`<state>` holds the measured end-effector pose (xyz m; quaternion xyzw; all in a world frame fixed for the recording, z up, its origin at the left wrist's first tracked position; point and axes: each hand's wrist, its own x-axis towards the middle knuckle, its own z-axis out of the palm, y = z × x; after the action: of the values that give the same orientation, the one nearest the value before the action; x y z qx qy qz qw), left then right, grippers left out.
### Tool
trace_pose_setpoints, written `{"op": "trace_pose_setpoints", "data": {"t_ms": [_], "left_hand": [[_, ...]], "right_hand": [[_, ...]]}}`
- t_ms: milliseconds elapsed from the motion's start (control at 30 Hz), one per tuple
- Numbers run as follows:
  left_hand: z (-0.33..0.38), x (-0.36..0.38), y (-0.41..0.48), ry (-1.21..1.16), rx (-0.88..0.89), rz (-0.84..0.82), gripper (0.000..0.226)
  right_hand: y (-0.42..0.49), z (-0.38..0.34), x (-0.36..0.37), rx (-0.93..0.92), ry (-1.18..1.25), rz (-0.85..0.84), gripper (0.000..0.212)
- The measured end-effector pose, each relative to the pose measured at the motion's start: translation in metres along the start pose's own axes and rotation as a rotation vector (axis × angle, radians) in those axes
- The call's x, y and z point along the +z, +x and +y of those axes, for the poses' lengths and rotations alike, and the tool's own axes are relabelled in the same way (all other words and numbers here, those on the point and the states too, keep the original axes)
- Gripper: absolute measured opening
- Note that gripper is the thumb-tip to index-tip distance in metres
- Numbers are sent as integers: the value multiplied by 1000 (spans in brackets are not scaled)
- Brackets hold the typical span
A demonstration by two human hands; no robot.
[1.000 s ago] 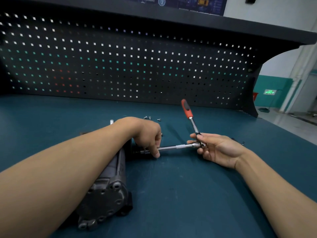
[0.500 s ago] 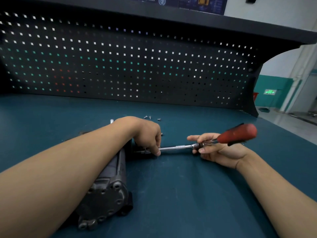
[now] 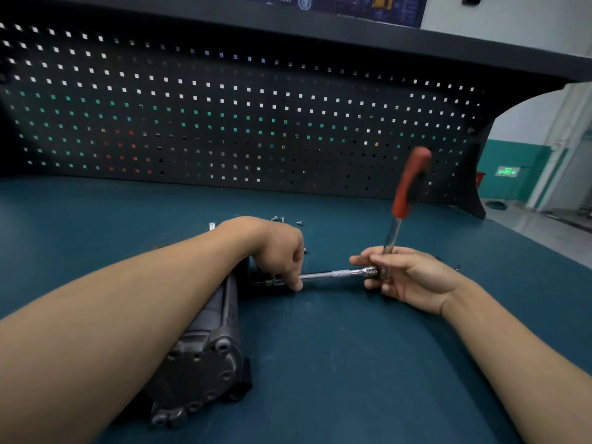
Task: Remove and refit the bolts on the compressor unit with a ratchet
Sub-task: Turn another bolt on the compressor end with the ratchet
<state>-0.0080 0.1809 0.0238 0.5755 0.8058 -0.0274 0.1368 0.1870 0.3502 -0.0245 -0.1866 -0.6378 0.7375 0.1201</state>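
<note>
Your left grip (image 3: 282, 251) pinches the extension bar (image 3: 333, 274) at the compressor unit (image 3: 205, 363) on the bench (image 3: 352, 363); your right grip (image 3: 407, 277) holds the ratchet (image 3: 410, 184) head. Tilt the bar and it may slip off the bolt.

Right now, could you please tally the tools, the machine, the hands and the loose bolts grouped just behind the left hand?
Dark grey metal compressor unit: 1
Red-handled chrome ratchet: 1
Chrome extension bar: 1
Small silver loose bolts: 3
Bare hands: 2, left hand and right hand
Total: 8
</note>
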Motion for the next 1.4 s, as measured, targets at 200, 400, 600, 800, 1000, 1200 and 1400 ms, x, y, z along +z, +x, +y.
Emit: {"op": "trace_pose_setpoints", "data": {"t_ms": [200, 400, 600, 800, 1000, 1200, 1400], "left_hand": [[-1, 1, 1, -8, 3, 8, 26], [0, 0, 0, -2, -1, 2, 29], [0, 0, 0, 5, -2, 1, 29], [-1, 2, 0, -18, 19, 5, 28], [-1, 2, 0, 1, 34, -3, 23], [0, 1, -1, 20, 25, -25, 22], [2, 0, -2, 23, 17, -16, 16]], "right_hand": [[4, -1, 5, 50, -62, 63, 31], [6, -2, 5, 109, 12, 113, 36], [7, -2, 7, 131, -18, 128, 34], [5, 0, 1, 102, 18, 77, 32], [2, 2, -7, 20, 60, -24, 24], [-1, 8, -7, -100, -56, -75, 30], [1, 6, -6, -64, -25, -52, 30]]}}
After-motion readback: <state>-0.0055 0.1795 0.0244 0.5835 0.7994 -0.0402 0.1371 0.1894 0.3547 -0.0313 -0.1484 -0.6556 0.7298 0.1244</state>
